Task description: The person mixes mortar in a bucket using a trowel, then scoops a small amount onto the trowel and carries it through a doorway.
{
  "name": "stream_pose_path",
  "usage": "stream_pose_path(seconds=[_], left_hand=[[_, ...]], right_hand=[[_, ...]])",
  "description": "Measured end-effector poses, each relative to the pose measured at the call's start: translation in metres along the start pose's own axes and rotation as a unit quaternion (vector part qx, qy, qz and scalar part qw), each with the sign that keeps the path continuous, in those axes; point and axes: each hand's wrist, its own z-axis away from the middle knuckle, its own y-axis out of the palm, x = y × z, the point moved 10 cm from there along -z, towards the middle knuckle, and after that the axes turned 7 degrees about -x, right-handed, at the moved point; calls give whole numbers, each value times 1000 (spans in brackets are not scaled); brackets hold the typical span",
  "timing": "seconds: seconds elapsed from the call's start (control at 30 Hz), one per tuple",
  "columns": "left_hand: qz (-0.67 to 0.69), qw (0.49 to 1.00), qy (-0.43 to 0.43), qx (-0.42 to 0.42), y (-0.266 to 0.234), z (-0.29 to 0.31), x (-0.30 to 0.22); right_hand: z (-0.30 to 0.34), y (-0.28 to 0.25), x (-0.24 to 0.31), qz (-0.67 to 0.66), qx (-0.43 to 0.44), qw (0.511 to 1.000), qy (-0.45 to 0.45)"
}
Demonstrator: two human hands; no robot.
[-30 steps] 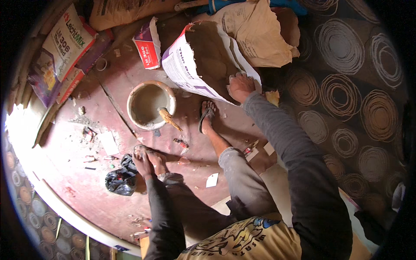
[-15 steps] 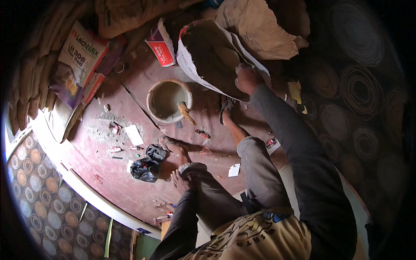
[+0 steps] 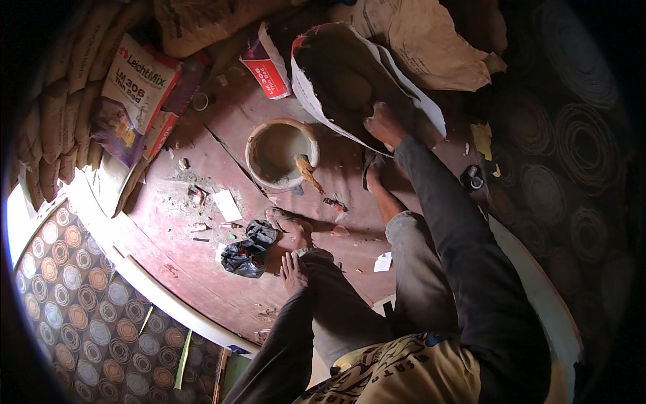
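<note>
My right hand (image 3: 385, 126) reaches into the mouth of a torn-open paper sack (image 3: 306, 89), its fingers curled closed. Grey powder (image 3: 330, 64) lies inside the sack. A paler rounded shape shows just beyond the fist; I cannot tell whether it is a scoop or a mound of powder, and what the fingers grip is hidden. On my left knee rests my left hand (image 3: 294, 273), fingers stretched out and holding nothing. Between my feet and the sack stands a round clay-coloured bowl (image 3: 254, 158) with greyish contents. A brown crumpled piece (image 3: 307, 172) hangs over its rim.
Stacked sacks (image 3: 57, 121) and a printed bag (image 3: 131, 101) stand at the left. A cut bag piece (image 3: 267, 71) sits beside the open sack, brown paper (image 3: 437, 47) beyond it. Near my left foot lies a black plastic bag (image 3: 244, 259), with paper scraps (image 3: 227, 205) and litter around.
The whole view has shifted, so the floor things appear farther right. Within the sack, my right hand has moved leftward relative to its opening. My left hand stays on the knee.
</note>
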Motion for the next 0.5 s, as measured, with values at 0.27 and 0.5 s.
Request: stream_pose_path(seconds=[0.27, 0.5], left_hand=[[-9, 1000, 14, 14, -8, -7, -16], [3, 1000, -3, -4, -3, -9, 4]], right_hand=[[31, -41, -29, -94, -63, 994, 4], [93, -106, 10, -300, 45, 936, 180]])
